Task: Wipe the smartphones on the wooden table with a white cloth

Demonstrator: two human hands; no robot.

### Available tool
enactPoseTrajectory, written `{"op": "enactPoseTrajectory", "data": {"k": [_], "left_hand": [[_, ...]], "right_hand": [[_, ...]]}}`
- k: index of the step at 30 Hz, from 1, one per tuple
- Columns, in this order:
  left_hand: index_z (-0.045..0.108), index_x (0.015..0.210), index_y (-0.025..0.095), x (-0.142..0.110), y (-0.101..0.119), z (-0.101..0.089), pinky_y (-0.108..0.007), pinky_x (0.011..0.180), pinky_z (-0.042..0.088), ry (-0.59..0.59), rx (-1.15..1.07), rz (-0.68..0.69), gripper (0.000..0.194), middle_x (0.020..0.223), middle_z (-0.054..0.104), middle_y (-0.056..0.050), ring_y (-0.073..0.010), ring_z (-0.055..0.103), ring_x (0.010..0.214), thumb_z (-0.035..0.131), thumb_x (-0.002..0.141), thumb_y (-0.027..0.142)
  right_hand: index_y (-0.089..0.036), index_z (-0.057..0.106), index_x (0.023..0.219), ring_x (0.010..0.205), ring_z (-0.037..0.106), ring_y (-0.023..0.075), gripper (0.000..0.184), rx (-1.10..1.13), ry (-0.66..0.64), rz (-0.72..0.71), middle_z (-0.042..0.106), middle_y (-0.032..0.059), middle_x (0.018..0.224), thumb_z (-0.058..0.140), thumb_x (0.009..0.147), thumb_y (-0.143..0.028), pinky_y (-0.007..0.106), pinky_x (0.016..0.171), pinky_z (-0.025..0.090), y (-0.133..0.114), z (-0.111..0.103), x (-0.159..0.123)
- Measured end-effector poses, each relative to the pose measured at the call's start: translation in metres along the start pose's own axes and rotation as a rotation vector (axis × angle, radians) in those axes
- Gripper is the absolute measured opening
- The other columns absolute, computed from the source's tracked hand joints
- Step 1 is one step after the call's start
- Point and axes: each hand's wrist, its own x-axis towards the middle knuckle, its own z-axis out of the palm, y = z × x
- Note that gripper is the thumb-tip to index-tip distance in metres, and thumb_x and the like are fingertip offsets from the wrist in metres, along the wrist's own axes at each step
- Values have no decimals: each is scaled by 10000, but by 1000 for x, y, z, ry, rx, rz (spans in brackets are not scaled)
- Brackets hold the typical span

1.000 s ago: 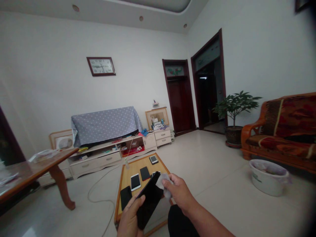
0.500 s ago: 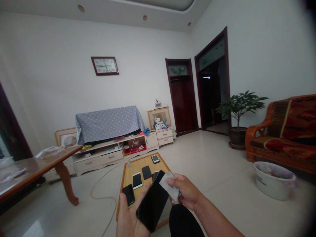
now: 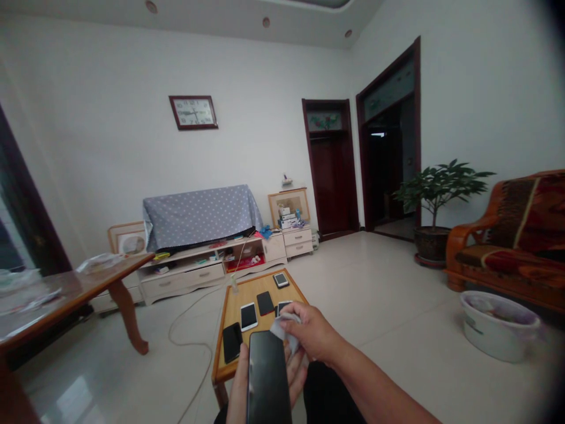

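Observation:
My left hand (image 3: 241,380) is wrapped round a large black smartphone (image 3: 267,377), its dark screen facing me. The thumb lies along one long edge and the fingers along the other. A white cloth or wipe (image 3: 289,330) is pinched in my right hand (image 3: 313,330), at the phone's upper right corner. Beyond them on a small wooden table (image 3: 226,372) lie several phones: a black phone (image 3: 232,343), a white phone (image 3: 249,317), a dark phone with a red edge (image 3: 265,303) and a smaller phone (image 3: 281,280). Another phone (image 3: 282,305) is partly hidden by my right hand.
A small clear bottle (image 3: 234,285) stands at the table's far left corner. A cable (image 3: 189,341) runs over the floor. To the left is a larger table (image 3: 106,274); to the right, a white tub (image 3: 489,338) and a wooden sofa (image 3: 468,247).
The phone has turned from slanted to nearly upright in view and come lower. My right hand with the cloth has shifted slightly left. The view has tilted slightly.

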Motion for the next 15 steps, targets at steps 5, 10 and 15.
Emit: {"op": "enactPoseTrajectory", "data": {"k": [5, 10, 15], "left_hand": [[596, 1398, 260, -1, -12, -12, -578, 1116, 454, 42, -248, -165, 783, 1319, 688, -128, -288, 597, 1308, 112, 969, 701], [600, 1390, 247, -5, -25, -18, -569, 1169, 407, 75, -369, -242, 768, 1330, 677, -120, -322, 525, 1376, 432, 867, 784], [553, 1432, 246, -9, -35, -25, -525, 1126, 444, -42, -744, -300, 884, 1427, 609, -112, -283, 514, 1391, 96, 910, 793]], "right_hand": [[-229, 736, 951, 910, 633, 204, 228, -277, 188, -286, 678, 42, 945, 567, 827, -142, 311, 818, 490, -2, 12, -24], [-225, 668, 1163, 968, 626, 242, 379, -501, -2, -629, 682, 83, 1042, 528, 827, -121, 400, 944, 487, 9, 53, -61], [-317, 659, 1143, 799, 648, 198, 248, -650, -76, -937, 750, 23, 1010, 633, 915, -222, 316, 738, 512, 53, 81, -76]]}}
